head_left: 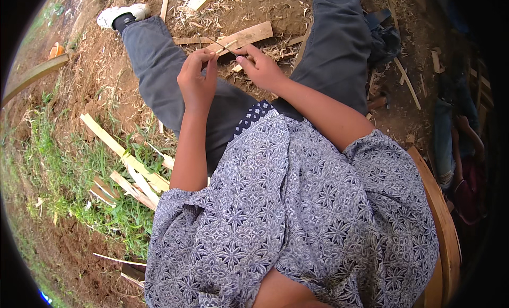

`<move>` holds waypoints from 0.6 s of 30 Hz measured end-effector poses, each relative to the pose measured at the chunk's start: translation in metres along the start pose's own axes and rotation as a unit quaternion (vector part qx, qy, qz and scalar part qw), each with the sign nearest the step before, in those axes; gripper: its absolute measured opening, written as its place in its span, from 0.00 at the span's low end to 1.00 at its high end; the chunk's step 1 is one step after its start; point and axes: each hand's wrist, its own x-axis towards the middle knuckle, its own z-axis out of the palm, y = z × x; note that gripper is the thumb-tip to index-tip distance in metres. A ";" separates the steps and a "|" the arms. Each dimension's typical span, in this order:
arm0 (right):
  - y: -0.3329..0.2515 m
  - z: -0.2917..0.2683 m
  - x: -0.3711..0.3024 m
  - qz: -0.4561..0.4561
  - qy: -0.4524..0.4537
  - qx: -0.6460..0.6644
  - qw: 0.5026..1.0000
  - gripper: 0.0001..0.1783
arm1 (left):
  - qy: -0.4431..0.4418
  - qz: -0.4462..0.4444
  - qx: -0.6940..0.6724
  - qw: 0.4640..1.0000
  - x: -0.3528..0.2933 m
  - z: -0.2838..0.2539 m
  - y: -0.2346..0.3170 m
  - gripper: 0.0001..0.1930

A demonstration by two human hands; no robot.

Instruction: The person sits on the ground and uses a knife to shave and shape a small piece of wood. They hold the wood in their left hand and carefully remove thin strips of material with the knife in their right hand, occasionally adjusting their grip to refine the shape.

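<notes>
Both hands are pinching a thin bamboo sliver (pixel 222 45) out over the lap, left hand (pixel 197 80) and right hand (pixel 260 66) fingers closing tight on it, while split strips (pixel 127 165) are piling up left.

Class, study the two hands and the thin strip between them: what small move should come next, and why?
Probably draw the hands slowly apart. The left hand and right hand both pinch one thin strip, fingertips close together above the lap, so a gentle pull seems likeliest.
</notes>
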 end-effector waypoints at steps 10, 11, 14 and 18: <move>0.011 -0.007 0.013 0.071 0.008 -0.010 0.997 0.18 | 0.022 -0.001 -0.013 1.000 0.002 0.005 -0.005 0.05; 0.010 -0.006 0.013 0.034 0.010 0.006 0.999 0.18 | 0.021 -0.010 -0.015 1.000 0.002 0.005 -0.005 0.05; 0.007 0.002 -0.001 -0.072 0.011 0.053 0.996 0.18 | 0.008 -0.015 -0.014 1.000 0.002 0.001 -0.004 0.04; 0.003 -0.002 0.003 -0.025 -0.002 0.024 0.999 0.18 | 0.014 -0.025 -0.027 0.999 0.001 0.002 -0.007 0.04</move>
